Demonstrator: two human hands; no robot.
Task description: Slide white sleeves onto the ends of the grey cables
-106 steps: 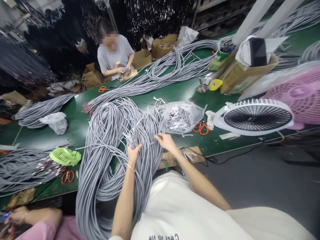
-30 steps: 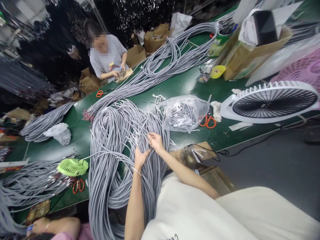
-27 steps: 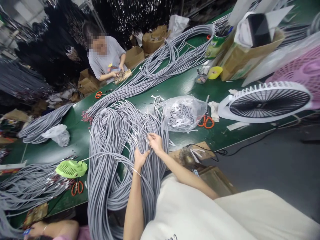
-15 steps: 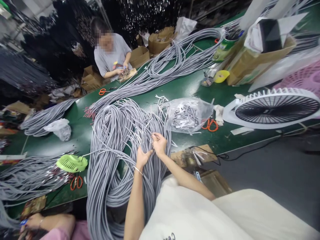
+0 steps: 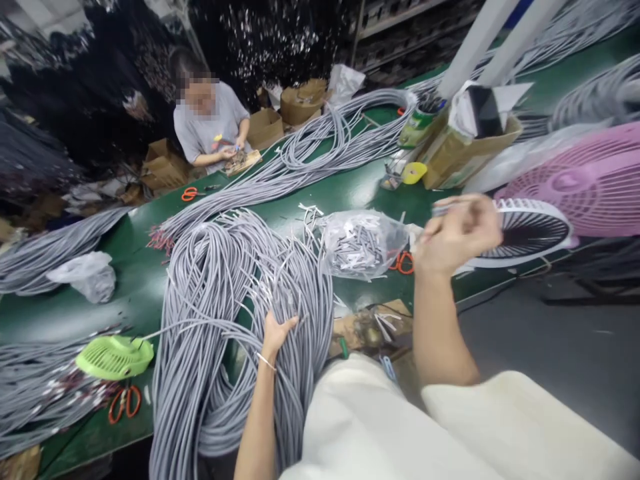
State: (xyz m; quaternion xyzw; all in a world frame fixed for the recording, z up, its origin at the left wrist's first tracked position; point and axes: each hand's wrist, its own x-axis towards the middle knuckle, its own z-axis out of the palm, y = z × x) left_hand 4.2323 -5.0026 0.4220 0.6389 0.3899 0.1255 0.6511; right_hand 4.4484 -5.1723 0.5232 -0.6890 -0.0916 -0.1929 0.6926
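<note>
Looking down along a glossy green tabletop [image 5: 137, 273], we see a thick heap of smooth, round grey cables [image 5: 194, 320] looped into heavy coils and hanging over the near edge. Our left hand [image 5: 277, 333], a thin pale band [image 5: 267, 362] at its wrist, touches the heap below some whitish tips, thumb spread outward; its fingers are hidden among the strands, so we cannot tell how firmly they close. Our right hand [image 5: 459, 233], well apart from the heap, is blurred, its fingers curled; we cannot tell whether it grips anything. Behind it sits a round white fan [image 5: 535, 232] with slim radial ribs, beside a larger pink fan [image 5: 575, 181]. Between our hands, a crinkly clear plastic bag [image 5: 360, 243] bulges with short grey and white strips, beside orange-handled scissors [image 5: 405, 263].
</note>
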